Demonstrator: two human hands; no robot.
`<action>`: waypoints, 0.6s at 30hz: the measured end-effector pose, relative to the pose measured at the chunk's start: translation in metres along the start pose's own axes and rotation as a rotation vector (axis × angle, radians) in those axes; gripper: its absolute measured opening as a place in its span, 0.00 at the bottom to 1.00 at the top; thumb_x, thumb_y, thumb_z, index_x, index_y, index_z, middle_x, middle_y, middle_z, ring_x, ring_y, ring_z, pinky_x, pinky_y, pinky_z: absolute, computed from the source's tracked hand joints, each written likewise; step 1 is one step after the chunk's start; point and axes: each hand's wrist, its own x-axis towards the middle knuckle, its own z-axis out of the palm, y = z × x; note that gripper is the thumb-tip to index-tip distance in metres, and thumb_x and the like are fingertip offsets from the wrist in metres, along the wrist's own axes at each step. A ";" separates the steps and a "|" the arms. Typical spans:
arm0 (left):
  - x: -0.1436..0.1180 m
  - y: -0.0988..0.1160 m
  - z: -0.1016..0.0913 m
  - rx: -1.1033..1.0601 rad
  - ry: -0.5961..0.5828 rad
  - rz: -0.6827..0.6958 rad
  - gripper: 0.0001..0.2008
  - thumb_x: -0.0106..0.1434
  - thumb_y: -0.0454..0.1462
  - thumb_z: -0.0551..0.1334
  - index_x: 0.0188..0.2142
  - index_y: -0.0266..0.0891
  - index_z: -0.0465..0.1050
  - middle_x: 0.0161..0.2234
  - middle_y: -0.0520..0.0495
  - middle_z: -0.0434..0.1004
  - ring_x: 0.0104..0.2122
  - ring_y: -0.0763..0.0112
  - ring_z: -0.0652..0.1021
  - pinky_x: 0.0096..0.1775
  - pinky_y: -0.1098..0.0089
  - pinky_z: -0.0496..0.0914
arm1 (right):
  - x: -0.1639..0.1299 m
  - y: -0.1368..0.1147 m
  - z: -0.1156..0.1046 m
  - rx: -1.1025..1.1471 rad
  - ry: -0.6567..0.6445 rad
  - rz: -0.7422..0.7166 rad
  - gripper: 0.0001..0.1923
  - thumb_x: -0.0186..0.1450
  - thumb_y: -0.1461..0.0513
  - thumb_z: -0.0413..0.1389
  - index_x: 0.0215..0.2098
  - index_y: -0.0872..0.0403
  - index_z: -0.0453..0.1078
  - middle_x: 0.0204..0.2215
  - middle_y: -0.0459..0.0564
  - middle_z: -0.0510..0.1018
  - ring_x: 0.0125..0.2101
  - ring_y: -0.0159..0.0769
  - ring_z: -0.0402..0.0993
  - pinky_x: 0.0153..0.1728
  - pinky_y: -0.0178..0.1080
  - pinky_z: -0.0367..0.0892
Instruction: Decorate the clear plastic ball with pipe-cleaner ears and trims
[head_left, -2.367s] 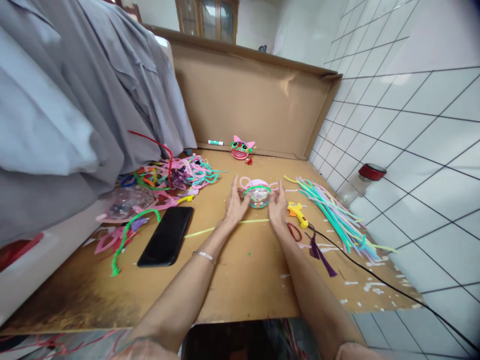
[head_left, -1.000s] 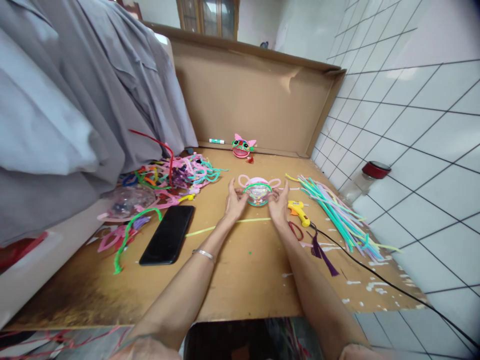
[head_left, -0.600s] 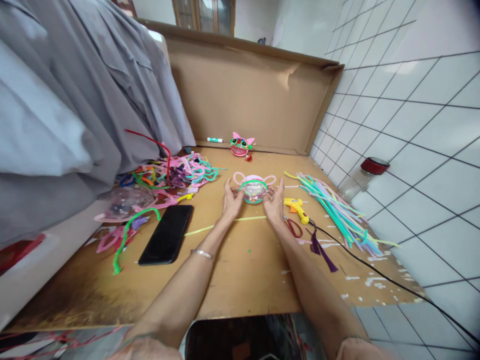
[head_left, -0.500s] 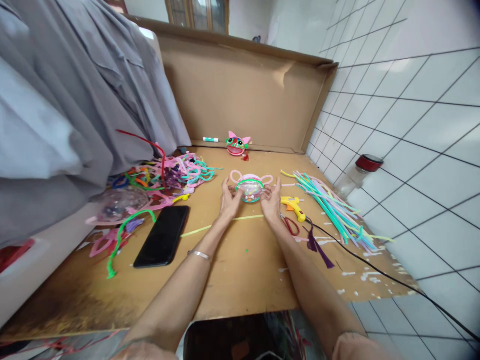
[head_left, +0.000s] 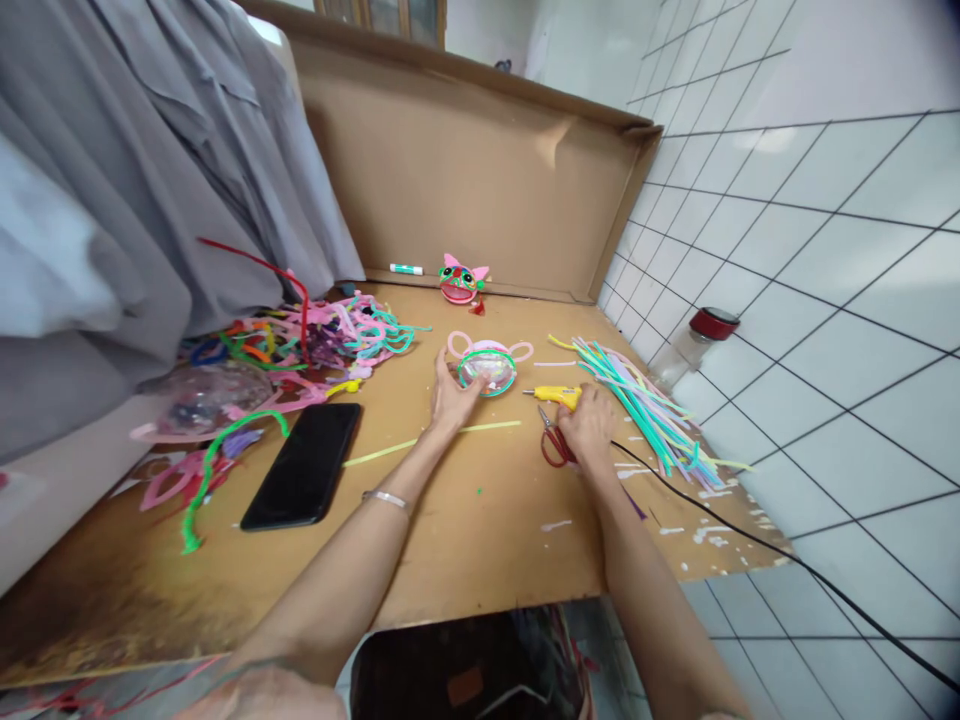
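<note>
Right hand (head_left: 587,430) has left the clear ball (head_left: 487,370) and now closes on the yellow glue gun (head_left: 556,396), beside red scissors (head_left: 553,446). Head view: left hand (head_left: 448,393), fingers loosely spread, steadies the ball on the cardboard table (head_left: 480,520). 1 phone (head_left: 304,464) lies left.
</note>
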 end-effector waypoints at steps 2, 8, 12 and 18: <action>-0.002 0.001 0.000 0.006 -0.003 0.006 0.50 0.49 0.46 0.71 0.66 0.42 0.49 0.51 0.40 0.72 0.35 0.66 0.77 0.39 0.65 0.72 | -0.003 0.014 0.000 -0.055 -0.089 0.019 0.19 0.60 0.61 0.56 0.48 0.60 0.68 0.42 0.64 0.75 0.44 0.52 0.70 0.46 0.48 0.64; -0.007 0.004 -0.001 0.045 -0.008 0.010 0.47 0.50 0.47 0.70 0.65 0.40 0.50 0.50 0.40 0.72 0.34 0.67 0.77 0.39 0.65 0.72 | 0.004 0.024 0.015 0.007 -0.038 0.027 0.15 0.60 0.69 0.52 0.46 0.61 0.69 0.39 0.61 0.75 0.42 0.47 0.70 0.45 0.43 0.63; -0.006 0.003 -0.001 0.014 -0.017 0.033 0.47 0.49 0.46 0.70 0.64 0.41 0.51 0.50 0.40 0.72 0.35 0.67 0.77 0.40 0.64 0.73 | 0.012 0.028 0.014 -0.026 -0.069 0.122 0.15 0.62 0.69 0.50 0.47 0.64 0.67 0.40 0.64 0.74 0.43 0.49 0.70 0.46 0.45 0.62; -0.008 0.009 0.002 0.034 -0.017 0.068 0.49 0.47 0.44 0.71 0.65 0.41 0.50 0.51 0.40 0.72 0.38 0.64 0.77 0.43 0.62 0.73 | 0.005 0.021 0.003 -0.077 0.059 0.102 0.19 0.61 0.65 0.51 0.50 0.63 0.67 0.46 0.67 0.72 0.49 0.54 0.67 0.50 0.50 0.60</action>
